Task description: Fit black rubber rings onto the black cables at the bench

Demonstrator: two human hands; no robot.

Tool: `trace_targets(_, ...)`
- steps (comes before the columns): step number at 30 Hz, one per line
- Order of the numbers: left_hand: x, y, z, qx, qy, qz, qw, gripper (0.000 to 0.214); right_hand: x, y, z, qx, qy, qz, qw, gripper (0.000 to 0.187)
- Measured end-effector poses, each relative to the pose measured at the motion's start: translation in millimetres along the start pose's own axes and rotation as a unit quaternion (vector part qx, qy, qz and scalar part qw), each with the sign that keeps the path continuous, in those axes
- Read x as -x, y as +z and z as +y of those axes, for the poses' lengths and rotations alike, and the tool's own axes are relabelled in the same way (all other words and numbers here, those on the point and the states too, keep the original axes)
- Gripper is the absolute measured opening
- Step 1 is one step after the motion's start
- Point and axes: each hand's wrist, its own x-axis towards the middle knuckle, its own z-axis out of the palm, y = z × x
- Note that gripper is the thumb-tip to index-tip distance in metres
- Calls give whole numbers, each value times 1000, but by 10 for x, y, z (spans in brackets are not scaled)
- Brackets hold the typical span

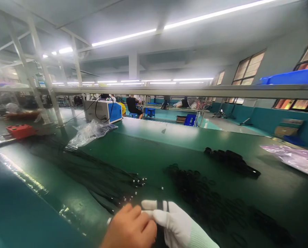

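Gripping a few black strands [159, 237] between them, the bare left hand [129, 229] and the white-gloved right hand [176, 224] are both clasping these just nearer the camera than the cable bundle [104, 181] on the green table [148, 144]; black rings [202, 193] are lying to that bundle's right.

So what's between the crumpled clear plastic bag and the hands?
Head view: thin black cables with small silvery ends, spread from the bag to the bare left hand and gloved right hand.
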Motion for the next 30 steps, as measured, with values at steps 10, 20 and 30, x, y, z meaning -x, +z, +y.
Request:
trace_targets(10, -307, -106, -449, 276, -52, -209, 937, 15, -27, -62, 34, 33, 119, -100, 987, 22)
trace_targets(20, -380, 72, -511, 521, -255, -294, 760, 4, -67, -289, 201, -25, 135, -94, 986, 30)
trace_targets(30, 36, 314, -164, 537, -324, -105, 772, 17, -101, -204, 142, 42, 89, -114, 989, 27)
